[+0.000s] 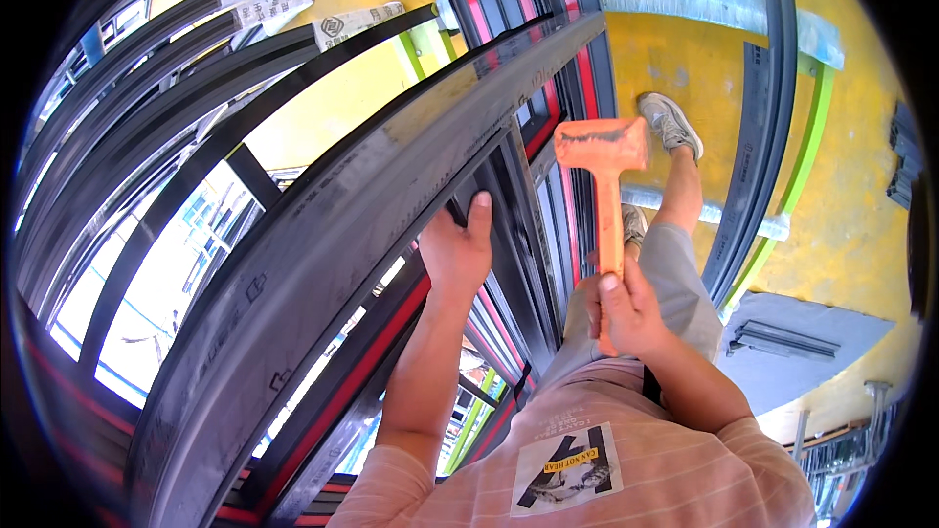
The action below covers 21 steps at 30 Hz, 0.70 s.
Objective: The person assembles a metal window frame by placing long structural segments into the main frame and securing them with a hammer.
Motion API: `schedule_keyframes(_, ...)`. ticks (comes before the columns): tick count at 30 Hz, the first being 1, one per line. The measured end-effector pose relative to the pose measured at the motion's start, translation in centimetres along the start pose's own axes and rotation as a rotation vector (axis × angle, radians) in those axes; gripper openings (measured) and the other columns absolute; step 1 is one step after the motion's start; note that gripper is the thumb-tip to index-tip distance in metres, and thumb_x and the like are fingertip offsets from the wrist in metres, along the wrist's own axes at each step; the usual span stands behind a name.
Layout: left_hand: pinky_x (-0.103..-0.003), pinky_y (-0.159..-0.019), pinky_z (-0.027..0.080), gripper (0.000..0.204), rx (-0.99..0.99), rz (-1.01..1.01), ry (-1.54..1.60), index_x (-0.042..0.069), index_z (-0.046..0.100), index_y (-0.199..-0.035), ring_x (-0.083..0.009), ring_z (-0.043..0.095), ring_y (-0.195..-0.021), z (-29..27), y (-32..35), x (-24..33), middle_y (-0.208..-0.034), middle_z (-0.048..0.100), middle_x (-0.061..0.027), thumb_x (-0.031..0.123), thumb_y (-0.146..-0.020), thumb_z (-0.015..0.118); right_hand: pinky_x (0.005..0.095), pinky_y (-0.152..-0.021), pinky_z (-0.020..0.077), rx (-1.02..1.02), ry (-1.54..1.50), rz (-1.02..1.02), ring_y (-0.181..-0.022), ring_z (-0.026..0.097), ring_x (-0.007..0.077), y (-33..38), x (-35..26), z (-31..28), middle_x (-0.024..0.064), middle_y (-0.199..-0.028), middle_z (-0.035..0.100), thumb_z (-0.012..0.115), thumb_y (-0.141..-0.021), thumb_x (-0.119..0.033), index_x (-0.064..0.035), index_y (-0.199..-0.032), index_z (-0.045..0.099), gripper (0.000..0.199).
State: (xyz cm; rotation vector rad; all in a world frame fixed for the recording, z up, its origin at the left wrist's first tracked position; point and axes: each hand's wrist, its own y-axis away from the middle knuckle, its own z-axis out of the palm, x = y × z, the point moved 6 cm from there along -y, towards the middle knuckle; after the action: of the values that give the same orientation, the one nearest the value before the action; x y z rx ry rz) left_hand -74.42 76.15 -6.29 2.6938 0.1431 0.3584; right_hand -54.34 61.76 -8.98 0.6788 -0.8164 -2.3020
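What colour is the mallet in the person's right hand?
The mallet is orange, head and handle alike, gripped low by the right hand; the head view shows it clearly.

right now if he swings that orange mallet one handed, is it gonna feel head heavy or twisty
Probably head-heavy: the orange mallet has a blocky head on a slim handle, and the right hand grips near the butt end. Its scuffed, dull face suggests a soft, rubbery head that likely lands dead. The left hand steadies the dark metal frame.
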Motion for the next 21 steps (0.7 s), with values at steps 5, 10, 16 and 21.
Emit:
schedule_keyframes(5,-0.048,-0.095,0.049,0.062,0.147,-0.251,0.101,-0.007,0.048,-0.138,-0.0485,0.062,-0.113,0.8,0.9,1.4,-0.122,0.064,-0.0311,0.043,-0.103,0.055,0.0244,-0.043,0.0408,0.033,0.087,-0.093,-0.045,0.047,0.0108,-0.6,2.4,1.1,0.0049,-0.07,0.053,0.046,-0.109,-0.03,-0.0039,-0.11,0.047,0.026)
schedule_keyframes(10,-0.049,-0.092,0.049,0.063,0.09,-0.148,-0.081,-0.008,0.048,-0.137,-0.0501,0.063,-0.109,0.4,0.7,1.2,-0.116,0.066,-0.0327,0.045,-0.104,0.052,0.0238,-0.041,0.0396,0.253,-0.186,-0.215,-0.046,0.05,0.0089,-1.6,2.7,1.2,0.0016,-0.064,0.052,0.047,-0.107,-0.024,-0.0025,-0.11,0.047,0.021)
schedule_keyframes(16,-0.05,-0.088,0.05,0.059,0.084,-0.122,-0.084,-0.008,0.053,-0.132,-0.0509,0.065,-0.102,0.4,0.7,0.9,-0.107,0.069,-0.0313,0.043,-0.104,0.052,0.0316,-0.045,0.0461,0.179,0.112,-0.074,-0.05,0.061,0.016,-1.8,3.4,3.9,0.0059,-0.063,0.059,0.049,-0.107,-0.024,-0.0018,-0.104,0.047,0.023)
schedule_keyframes(21,-0.049,-0.084,0.052,0.058,0.123,-0.075,-0.115,-0.008,0.054,-0.129,-0.0497,0.066,-0.1,0.3,1.0,0.1,-0.104,0.07,-0.0301,0.044,-0.103,0.053,0.0364,-0.048,0.0483,0.174,0.335,-0.058,-0.054,0.064,0.0221,-3.0,5.0,3.1,0.0092,-0.063,0.058,0.048,-0.107,-0.028,-0.0019,-0.103,0.047,0.026)
